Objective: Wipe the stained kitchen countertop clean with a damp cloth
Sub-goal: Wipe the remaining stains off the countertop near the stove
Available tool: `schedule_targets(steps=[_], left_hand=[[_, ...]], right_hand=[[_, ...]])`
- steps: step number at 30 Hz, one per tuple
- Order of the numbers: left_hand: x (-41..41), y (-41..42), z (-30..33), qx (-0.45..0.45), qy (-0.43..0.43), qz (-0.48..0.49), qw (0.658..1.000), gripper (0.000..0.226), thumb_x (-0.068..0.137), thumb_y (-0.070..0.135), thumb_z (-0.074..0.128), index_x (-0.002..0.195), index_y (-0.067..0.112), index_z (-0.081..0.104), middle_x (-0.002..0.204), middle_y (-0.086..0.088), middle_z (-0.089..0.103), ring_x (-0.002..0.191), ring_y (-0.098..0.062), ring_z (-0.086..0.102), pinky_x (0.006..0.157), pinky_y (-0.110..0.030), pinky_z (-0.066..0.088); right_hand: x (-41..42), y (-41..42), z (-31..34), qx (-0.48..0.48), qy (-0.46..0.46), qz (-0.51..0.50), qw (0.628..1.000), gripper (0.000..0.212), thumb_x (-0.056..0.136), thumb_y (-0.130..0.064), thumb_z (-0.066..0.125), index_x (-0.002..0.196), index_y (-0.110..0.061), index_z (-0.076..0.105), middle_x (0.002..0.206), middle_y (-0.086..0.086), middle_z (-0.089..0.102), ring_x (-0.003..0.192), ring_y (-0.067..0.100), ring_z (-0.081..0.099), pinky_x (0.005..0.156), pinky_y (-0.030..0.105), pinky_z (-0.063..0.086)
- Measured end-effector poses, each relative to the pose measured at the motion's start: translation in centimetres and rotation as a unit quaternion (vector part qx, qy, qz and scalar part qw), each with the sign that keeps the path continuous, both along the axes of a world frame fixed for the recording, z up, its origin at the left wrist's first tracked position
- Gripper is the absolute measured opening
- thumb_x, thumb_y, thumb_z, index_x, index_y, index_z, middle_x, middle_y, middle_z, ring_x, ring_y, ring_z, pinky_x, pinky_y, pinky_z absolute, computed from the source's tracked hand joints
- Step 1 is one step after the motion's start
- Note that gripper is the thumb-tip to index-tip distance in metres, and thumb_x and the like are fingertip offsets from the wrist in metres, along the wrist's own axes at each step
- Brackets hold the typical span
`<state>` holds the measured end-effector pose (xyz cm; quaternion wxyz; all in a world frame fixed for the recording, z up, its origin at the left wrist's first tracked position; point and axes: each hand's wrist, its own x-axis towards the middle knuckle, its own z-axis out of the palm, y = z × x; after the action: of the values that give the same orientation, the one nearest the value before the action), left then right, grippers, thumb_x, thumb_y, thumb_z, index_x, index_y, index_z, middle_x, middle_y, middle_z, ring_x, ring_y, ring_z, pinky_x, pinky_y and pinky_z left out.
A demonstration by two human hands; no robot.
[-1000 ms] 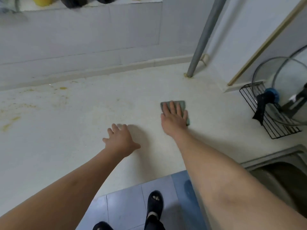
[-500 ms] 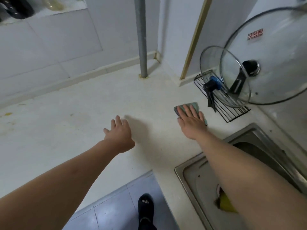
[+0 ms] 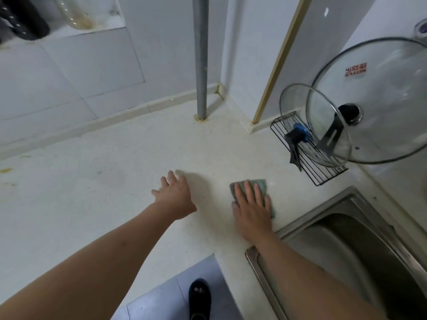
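While your right hand presses flat, fingers spread over the cloth, its edge shows at twelve o'clock; your left hand rests open on the counter.

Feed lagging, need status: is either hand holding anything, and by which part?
Right hand presses flat on top of the green cloth, fingers spread over its middle, not gripping. Left hand holds nothing.

Open countertop leftward; sink and lid rack block right.
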<state>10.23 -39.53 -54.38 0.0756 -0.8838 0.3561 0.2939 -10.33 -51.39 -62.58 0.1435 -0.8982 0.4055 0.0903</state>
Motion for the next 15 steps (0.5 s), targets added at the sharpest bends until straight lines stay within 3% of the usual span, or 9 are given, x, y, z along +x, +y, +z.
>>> schedule_targets(steps=[4, 7, 10, 12, 15], left_hand=[[3.4, 1.4, -0.3, 0.022, -0.032, 0.108, 0.993, 0.126, 0.071, 0.055, 0.086, 0.16, 0.014, 0.008, 0.168, -0.017, -0.008, 0.155, -0.043, 0.003, 0.113, -0.07, 0.028], [5.8, 2.8, -1.0, 0.027, -0.042, 0.17, 0.984, 0.143, 0.064, 0.063, 0.089, 0.162, 0.02, -0.006, 0.168, -0.016, -0.02, 0.156, -0.045, -0.004, 0.113, -0.073, 0.027], [7.2, 4.6, -2.3, -0.008, -0.057, 0.153, 0.987, 0.146, 0.058, 0.065, 0.09, 0.159, 0.032, -0.009, 0.167, -0.011, -0.024, 0.156, -0.044, -0.004, 0.11, -0.073, 0.03], [7.7, 5.3, -3.1, -0.026, -0.06, 0.132, 0.989, 0.138, 0.058, 0.069, 0.087, 0.157, 0.035, -0.002, 0.168, -0.008, -0.019, 0.156, -0.041, -0.002, 0.108, -0.07, 0.032], [8.3, 5.5, -3.5, -0.043, -0.035, 0.111, 0.992, 0.118, 0.058, 0.073, 0.084, 0.153, 0.035, 0.023, 0.16, 0.002, 0.011, 0.145, -0.03, 0.019, 0.09, -0.053, 0.04]], right_hand=[[4.5, -8.1, 0.2, 0.012, 0.02, -0.114, 0.993, 0.062, 0.104, -0.053, 0.012, 0.16, -0.039, -0.009, 0.17, -0.002, -0.016, 0.156, 0.026, -0.018, 0.124, 0.056, -0.007], [10.3, -10.9, 0.2, 0.015, 0.015, -0.11, 0.994, 0.061, 0.103, -0.049, 0.013, 0.161, -0.037, -0.005, 0.171, -0.002, -0.012, 0.156, 0.028, -0.014, 0.123, 0.056, -0.007], [16.3, -10.7, 0.0, 0.011, 0.014, -0.076, 0.997, 0.061, 0.102, -0.048, 0.012, 0.161, -0.036, -0.003, 0.171, -0.003, -0.01, 0.156, 0.028, -0.013, 0.123, 0.056, -0.007], [19.7, -9.1, -0.3, -0.001, 0.002, -0.036, 0.999, 0.062, 0.102, -0.048, 0.012, 0.161, -0.035, 0.0, 0.171, -0.004, -0.007, 0.157, 0.028, -0.01, 0.123, 0.056, -0.004], [23.8, -4.7, -0.5, 0.0, -0.022, 0.055, 0.998, 0.062, 0.101, -0.05, 0.015, 0.161, -0.035, 0.006, 0.171, -0.005, -0.001, 0.157, 0.026, -0.005, 0.123, 0.056, -0.001]])
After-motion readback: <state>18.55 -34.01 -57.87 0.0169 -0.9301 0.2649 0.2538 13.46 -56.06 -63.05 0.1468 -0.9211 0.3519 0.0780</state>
